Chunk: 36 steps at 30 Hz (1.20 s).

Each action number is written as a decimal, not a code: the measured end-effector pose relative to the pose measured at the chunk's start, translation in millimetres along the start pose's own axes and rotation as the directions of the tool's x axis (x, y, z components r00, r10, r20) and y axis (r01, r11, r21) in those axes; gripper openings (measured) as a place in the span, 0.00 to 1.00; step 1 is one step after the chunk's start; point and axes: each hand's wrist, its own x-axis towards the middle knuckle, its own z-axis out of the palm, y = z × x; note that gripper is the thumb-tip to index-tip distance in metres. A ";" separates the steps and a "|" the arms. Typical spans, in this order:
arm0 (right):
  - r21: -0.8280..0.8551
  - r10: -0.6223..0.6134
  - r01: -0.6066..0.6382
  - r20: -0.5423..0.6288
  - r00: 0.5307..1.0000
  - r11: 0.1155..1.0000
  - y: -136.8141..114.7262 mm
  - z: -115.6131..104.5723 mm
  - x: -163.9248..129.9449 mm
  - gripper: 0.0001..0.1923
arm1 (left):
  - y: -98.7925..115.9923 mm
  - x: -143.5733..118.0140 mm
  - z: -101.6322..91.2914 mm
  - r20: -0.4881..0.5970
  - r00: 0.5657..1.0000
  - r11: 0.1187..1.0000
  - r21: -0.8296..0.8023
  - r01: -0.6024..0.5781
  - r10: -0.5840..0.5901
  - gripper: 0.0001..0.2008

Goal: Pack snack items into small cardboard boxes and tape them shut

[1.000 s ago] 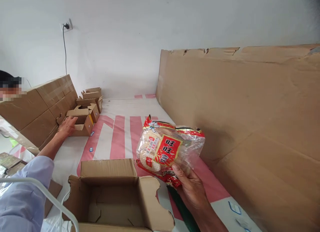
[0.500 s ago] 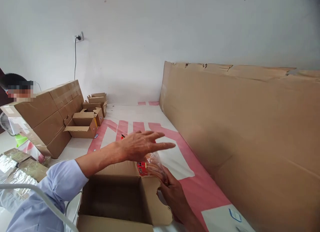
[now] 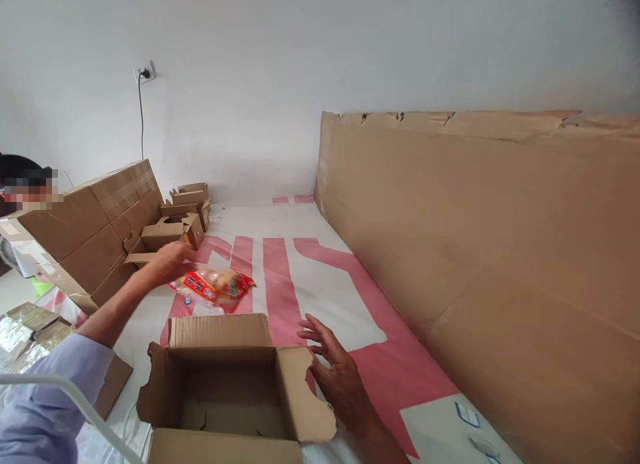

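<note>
- Left hand, arm in a pale blue sleeve, grips 1 end of a crinkly clear plastic snack bag with a red label, holding it level above the white-and-pink table cover.
- Right hand hovers empty, fingers spread, beside the open brown cardboard box, flaps upright.
- Small folded cartons sit beyond.
</note>
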 end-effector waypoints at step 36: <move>0.082 0.134 -0.142 0.092 0.987 0.986 -14.6 11.5 -10.0 0.34 | -30.0 -47.7 -16.4 0.028 0.944 0.942 0.079 0.326 -0.329 0.24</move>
